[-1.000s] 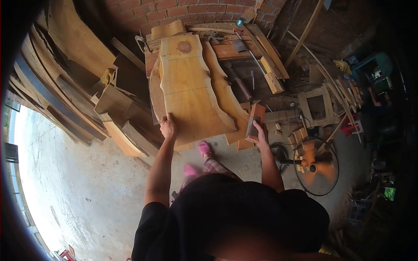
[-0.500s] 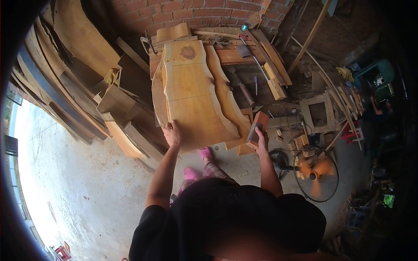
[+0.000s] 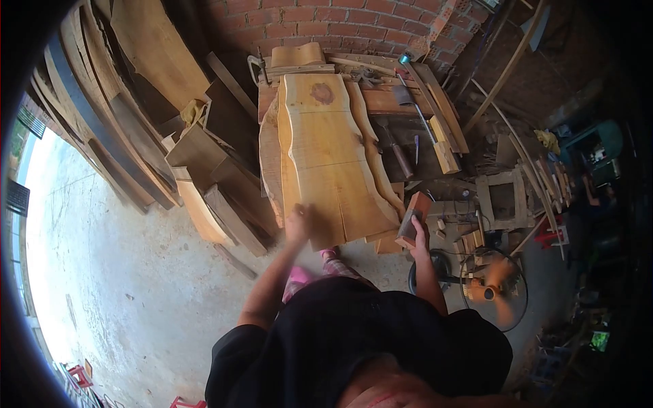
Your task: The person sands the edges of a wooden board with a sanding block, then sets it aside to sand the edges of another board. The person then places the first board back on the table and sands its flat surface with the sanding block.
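Observation:
A long yellowish wooden slab with wavy edges and a dark knot at its far end lies lengthwise before me. My left hand is at the slab's near left edge, its fingers smeared by motion; whether it grips or only touches the wood cannot be made out. In my right hand is a reddish-brown wooden block with a dark face, held upright beside the slab's near right corner. Another wavy-edged board shows under the slab's right side.
Chisel-like tool and long clamp lie right of the slab. A fan with orange blades stands at the lower right. Leaning boards and a wooden box-like piece stand left. Behind is a brick wall.
My view has turned, so the slab and wall sit further right and lower. My left hand has shifted slightly along the slab's edge and is blurred. My right hand still holds the block.

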